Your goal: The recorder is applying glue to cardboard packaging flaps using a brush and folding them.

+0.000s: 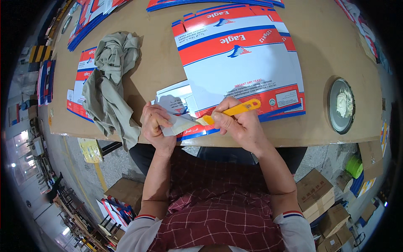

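My left hand (157,124) grips a pale flap (179,125) of a flat printed carton, its grey-white side turned up. In my right hand (243,128) is a yellow-handled brush (241,108), pointing left. The brush's bristles meet the flap near its right end. Beneath and beyond both hands lies a stack of flat red, white and blue cartons (239,65). Off to the right, a round dish (332,119) holds white paste (344,103).
A crumpled grey-green cloth (110,98) lies left, partly over smaller printed cartons (75,98) and hanging past the front edge of the brown table (317,96). More flat cartons (90,21) are stacked at the far left. Cardboard boxes (315,195) stand on the floor at right.
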`<control>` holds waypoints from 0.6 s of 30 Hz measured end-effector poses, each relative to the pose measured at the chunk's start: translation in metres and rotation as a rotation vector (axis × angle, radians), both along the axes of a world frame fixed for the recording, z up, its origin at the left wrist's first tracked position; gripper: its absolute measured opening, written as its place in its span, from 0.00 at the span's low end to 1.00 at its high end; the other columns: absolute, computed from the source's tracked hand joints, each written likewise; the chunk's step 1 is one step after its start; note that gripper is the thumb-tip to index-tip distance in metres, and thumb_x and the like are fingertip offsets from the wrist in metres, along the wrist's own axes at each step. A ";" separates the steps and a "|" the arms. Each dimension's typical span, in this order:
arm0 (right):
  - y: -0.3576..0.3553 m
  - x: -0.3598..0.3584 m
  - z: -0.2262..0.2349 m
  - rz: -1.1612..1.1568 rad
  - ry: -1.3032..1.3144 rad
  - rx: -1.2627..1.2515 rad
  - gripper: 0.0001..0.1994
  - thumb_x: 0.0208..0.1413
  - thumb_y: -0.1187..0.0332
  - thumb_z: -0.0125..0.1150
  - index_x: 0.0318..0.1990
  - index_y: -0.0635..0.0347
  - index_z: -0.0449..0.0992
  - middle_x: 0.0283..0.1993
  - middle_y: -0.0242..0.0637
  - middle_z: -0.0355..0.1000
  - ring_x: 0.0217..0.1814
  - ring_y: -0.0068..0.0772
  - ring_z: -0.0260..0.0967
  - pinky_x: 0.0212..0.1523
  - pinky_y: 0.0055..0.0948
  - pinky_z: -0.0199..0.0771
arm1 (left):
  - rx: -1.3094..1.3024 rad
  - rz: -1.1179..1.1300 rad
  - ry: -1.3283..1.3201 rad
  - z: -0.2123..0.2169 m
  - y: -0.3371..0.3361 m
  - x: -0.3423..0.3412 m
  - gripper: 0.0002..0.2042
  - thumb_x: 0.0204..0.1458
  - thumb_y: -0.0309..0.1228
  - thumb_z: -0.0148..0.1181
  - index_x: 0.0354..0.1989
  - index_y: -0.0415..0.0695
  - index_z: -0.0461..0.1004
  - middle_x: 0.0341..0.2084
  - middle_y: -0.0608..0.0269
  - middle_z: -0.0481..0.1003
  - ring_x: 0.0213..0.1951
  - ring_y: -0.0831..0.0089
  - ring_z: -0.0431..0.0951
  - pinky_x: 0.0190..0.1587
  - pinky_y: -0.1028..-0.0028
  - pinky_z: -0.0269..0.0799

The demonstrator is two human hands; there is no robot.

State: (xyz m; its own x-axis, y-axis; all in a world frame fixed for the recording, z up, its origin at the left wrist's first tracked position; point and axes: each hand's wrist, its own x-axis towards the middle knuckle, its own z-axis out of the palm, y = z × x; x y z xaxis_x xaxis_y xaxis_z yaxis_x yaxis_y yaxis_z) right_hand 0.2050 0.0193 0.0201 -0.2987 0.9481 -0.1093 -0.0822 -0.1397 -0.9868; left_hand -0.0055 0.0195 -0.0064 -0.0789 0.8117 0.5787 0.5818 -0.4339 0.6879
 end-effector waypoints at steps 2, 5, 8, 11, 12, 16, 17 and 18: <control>0.002 0.001 -0.003 0.025 -0.044 0.093 0.10 0.55 0.64 0.53 0.30 0.63 0.68 0.16 0.31 0.65 0.18 0.16 0.63 0.19 0.16 0.62 | -0.003 0.004 0.008 0.001 0.000 0.001 0.12 0.32 0.19 0.57 0.12 0.47 0.60 0.16 0.67 0.66 0.26 0.70 0.70 0.52 0.57 0.60; 0.003 0.004 0.004 0.026 0.033 -0.048 0.10 0.56 0.64 0.52 0.30 0.63 0.68 0.18 0.32 0.66 0.18 0.16 0.63 0.18 0.17 0.62 | -0.003 -0.006 0.010 0.001 0.001 0.002 0.12 0.32 0.18 0.57 0.12 0.47 0.60 0.16 0.67 0.65 0.26 0.70 0.70 0.52 0.57 0.59; 0.004 0.007 0.007 0.058 0.052 -0.133 0.09 0.57 0.66 0.51 0.32 0.63 0.69 0.23 0.34 0.67 0.22 0.16 0.64 0.21 0.15 0.64 | 0.009 -0.004 -0.025 0.000 0.000 0.000 0.12 0.32 0.18 0.56 0.12 0.47 0.59 0.16 0.67 0.65 0.26 0.70 0.69 0.52 0.57 0.59; 0.006 0.014 0.007 -0.068 0.127 -0.154 0.08 0.57 0.67 0.50 0.32 0.63 0.69 0.23 0.34 0.68 0.21 0.16 0.64 0.21 0.16 0.63 | -0.001 -0.004 -0.011 -0.002 0.000 -0.001 0.12 0.32 0.18 0.56 0.12 0.47 0.59 0.16 0.67 0.65 0.26 0.70 0.69 0.52 0.57 0.59; 0.005 0.013 0.007 -0.070 0.127 -0.155 0.08 0.57 0.67 0.50 0.32 0.63 0.69 0.23 0.34 0.68 0.21 0.16 0.64 0.21 0.16 0.63 | -0.002 -0.005 -0.011 -0.002 0.000 0.000 0.12 0.32 0.18 0.56 0.12 0.47 0.59 0.16 0.67 0.65 0.26 0.70 0.69 0.52 0.57 0.59; 0.004 0.003 0.006 -0.062 0.071 -0.032 0.11 0.57 0.64 0.51 0.31 0.64 0.70 0.21 0.33 0.68 0.19 0.17 0.64 0.19 0.17 0.63 | 0.000 0.004 -0.020 0.000 0.001 0.001 0.12 0.32 0.17 0.56 0.12 0.46 0.59 0.16 0.67 0.65 0.26 0.70 0.69 0.51 0.58 0.60; 0.005 0.002 0.006 -0.008 0.011 -0.001 0.11 0.57 0.65 0.50 0.31 0.64 0.70 0.21 0.34 0.68 0.19 0.17 0.64 0.19 0.17 0.63 | 0.002 0.004 -0.010 0.000 0.001 0.000 0.12 0.32 0.17 0.56 0.13 0.46 0.59 0.16 0.67 0.65 0.26 0.70 0.69 0.51 0.59 0.60; 0.005 0.002 0.008 -0.007 0.012 0.000 0.11 0.57 0.65 0.50 0.31 0.64 0.70 0.21 0.34 0.68 0.19 0.17 0.64 0.19 0.17 0.63 | 0.002 0.005 -0.009 0.000 0.001 0.000 0.12 0.32 0.17 0.56 0.13 0.46 0.59 0.16 0.67 0.65 0.26 0.70 0.69 0.51 0.59 0.60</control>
